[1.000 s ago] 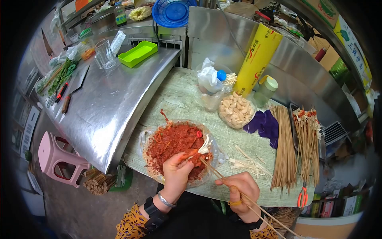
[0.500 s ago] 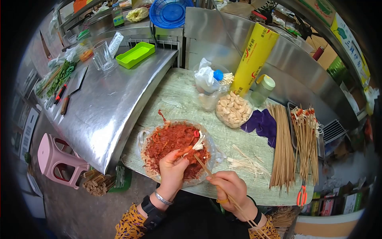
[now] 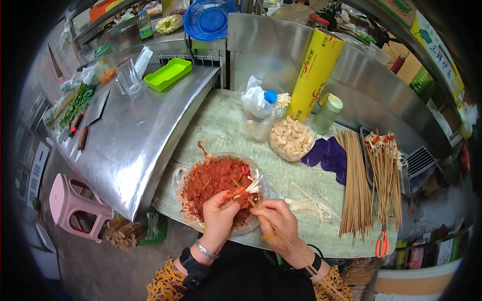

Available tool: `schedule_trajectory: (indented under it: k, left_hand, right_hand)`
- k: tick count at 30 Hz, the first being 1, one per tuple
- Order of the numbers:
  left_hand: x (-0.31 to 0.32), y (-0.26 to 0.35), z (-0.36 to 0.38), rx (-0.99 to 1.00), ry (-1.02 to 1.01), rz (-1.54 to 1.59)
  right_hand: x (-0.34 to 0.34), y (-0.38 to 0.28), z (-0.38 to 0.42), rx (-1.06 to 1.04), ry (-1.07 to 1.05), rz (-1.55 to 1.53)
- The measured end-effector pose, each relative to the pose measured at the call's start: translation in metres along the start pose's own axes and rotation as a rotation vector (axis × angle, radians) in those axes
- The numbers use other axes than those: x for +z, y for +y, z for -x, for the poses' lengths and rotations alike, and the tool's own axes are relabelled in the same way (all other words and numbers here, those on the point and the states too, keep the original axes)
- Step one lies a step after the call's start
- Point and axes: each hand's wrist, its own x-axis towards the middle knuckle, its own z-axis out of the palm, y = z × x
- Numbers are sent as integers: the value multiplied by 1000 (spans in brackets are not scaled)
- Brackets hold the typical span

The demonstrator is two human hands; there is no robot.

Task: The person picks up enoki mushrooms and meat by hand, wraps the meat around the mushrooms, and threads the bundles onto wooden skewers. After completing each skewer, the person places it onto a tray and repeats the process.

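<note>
Over a plastic-lined heap of red, sauce-coated food [image 3: 213,173], my left hand [image 3: 219,215] pinches a small roll. White enoki mushrooms [image 3: 255,183] stick out of its orange-red wrapping. Bamboo skewers [image 3: 290,247] lie in the closed fingers of my right hand [image 3: 278,223], running back along the wrist; how many is hard to tell. A skewer's front end meets the roll, and a thin tip shows past it, over the red food. My fingers hide part of the roll. Loose enoki strands [image 3: 316,205] lie to the right of my right hand.
Bare skewers [image 3: 354,185] and a tray of loaded skewers [image 3: 384,175] lie at the right, with orange-handled scissors [image 3: 382,245] below. Behind stand a bag of pale cloves [image 3: 291,139], a purple cloth [image 3: 326,156] and a yellow film roll [image 3: 316,75]. A cleaver [image 3: 95,113] rests on the steel counter.
My right hand has moved left and up, closer to my left hand, sliding the skewers forward. A skewer tip now shows beyond the roll. The view has shifted slightly.
</note>
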Motion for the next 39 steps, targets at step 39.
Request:
schedule_trajectory:
  k: [39]
  left_hand:
    - [-36,7,-13,283,56,-278]
  right_hand:
    - [-207,123,13,868,580,-669]
